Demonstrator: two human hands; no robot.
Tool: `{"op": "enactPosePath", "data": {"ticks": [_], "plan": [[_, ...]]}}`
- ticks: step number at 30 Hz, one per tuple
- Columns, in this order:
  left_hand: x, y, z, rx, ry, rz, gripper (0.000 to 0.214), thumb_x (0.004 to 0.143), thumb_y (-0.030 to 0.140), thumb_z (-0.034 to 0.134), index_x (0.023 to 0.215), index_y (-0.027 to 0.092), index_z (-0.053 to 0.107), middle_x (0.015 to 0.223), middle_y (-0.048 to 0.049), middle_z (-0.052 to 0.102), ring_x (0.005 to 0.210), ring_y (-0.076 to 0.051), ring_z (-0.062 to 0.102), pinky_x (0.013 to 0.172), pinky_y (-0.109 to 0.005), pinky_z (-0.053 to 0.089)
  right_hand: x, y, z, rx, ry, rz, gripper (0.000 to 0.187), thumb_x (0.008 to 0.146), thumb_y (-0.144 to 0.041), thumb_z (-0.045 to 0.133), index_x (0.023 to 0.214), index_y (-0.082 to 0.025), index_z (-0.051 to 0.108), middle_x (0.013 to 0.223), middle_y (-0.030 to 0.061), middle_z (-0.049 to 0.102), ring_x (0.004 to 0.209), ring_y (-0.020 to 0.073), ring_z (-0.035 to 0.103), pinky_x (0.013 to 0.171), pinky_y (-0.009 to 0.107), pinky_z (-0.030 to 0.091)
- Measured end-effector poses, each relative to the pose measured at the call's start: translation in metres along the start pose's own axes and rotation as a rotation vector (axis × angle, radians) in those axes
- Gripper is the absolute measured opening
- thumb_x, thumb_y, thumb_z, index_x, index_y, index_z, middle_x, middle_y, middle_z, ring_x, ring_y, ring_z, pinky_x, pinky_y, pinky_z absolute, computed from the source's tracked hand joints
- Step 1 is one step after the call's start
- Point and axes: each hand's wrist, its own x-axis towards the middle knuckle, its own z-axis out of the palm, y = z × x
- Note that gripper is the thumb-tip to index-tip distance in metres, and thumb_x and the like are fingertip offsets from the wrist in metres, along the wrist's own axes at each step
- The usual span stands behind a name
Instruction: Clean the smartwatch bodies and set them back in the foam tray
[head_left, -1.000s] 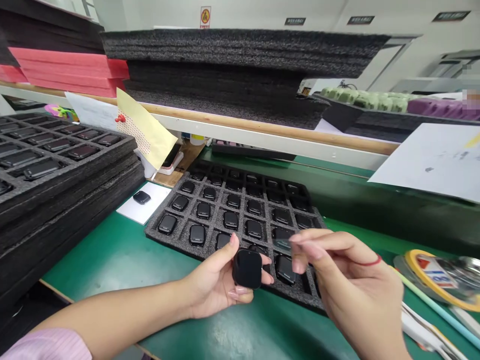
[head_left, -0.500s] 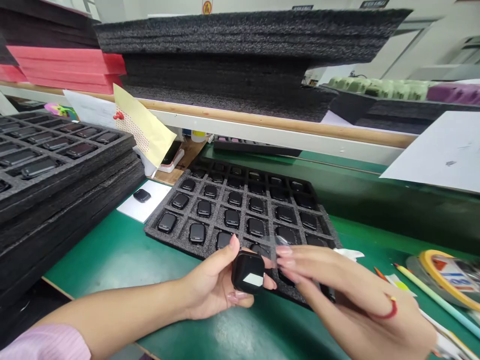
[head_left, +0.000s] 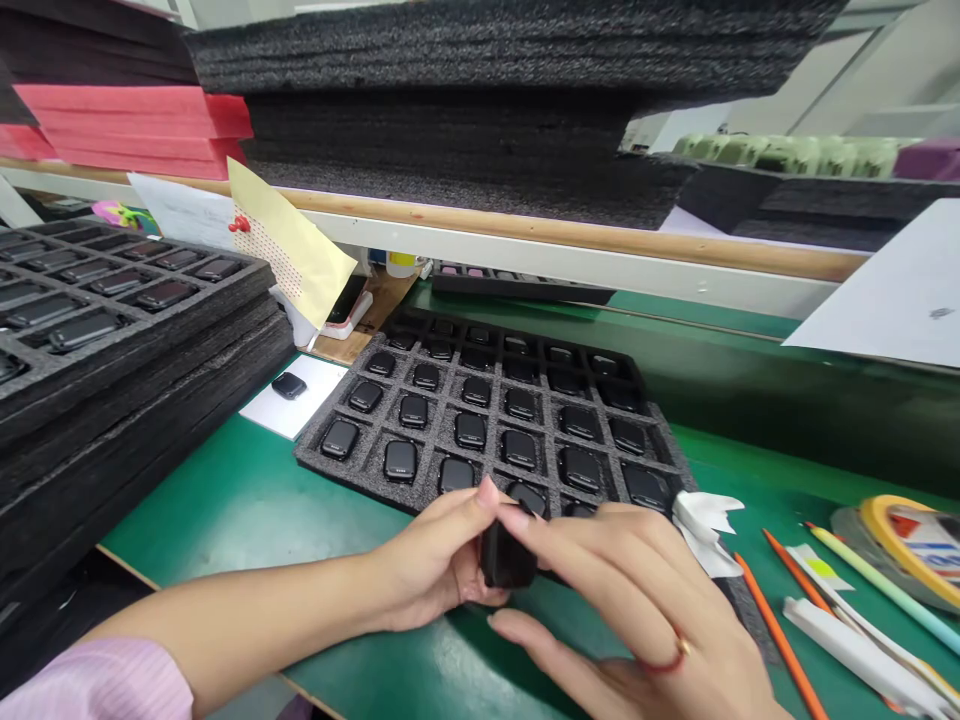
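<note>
My left hand grips a small black watch body just above the green table, at the near edge of a black foam tray. My right hand lies over the watch body from the right, its fingers pressed onto the top face. Whether a clear film sits under those fingers I cannot make out. The tray holds several black watch bodies in square pockets.
A tall stack of foam trays stands at the left. One watch body rests on a white card. Crumpled white paper, pencils and a tape roll lie at the right. A shelf with foam sheets hangs overhead.
My right hand, which held a clear film above the tray, came down and left onto the watch body in my left hand. The view tilted down slightly.
</note>
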Motion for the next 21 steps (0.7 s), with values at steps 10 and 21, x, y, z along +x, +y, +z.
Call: {"op": "enactPosePath", "data": {"ticks": [10,21], "plan": [[-0.003,0.000,0.001,-0.024,0.018,-0.108,0.063,0.079,0.076,0.061,0.087,0.014,0.065,0.070,-0.0015,0.061,0.045,-0.006,0.041,0.044,-0.022,0.020,0.002,0.001,0.005,0.222,0.020,0.207,0.046,0.084,-0.022,0.071,0.126,-0.028,0.052,0.096,0.0042,0.071,0.088,0.0203,0.067,0.074,0.034,0.058],[0.000,0.003,0.004,-0.012,0.075,-0.104,0.066,0.074,0.079,0.065,0.081,0.013,0.062,0.062,0.0031,0.054,0.042,-0.003,0.033,0.046,-0.023,0.016,0.003,0.017,0.005,0.135,-0.002,0.109,0.052,0.083,-0.021,0.070,0.132,-0.026,0.053,0.105,0.0072,0.074,0.099,0.0245,0.069,0.090,0.042,0.056]]}}
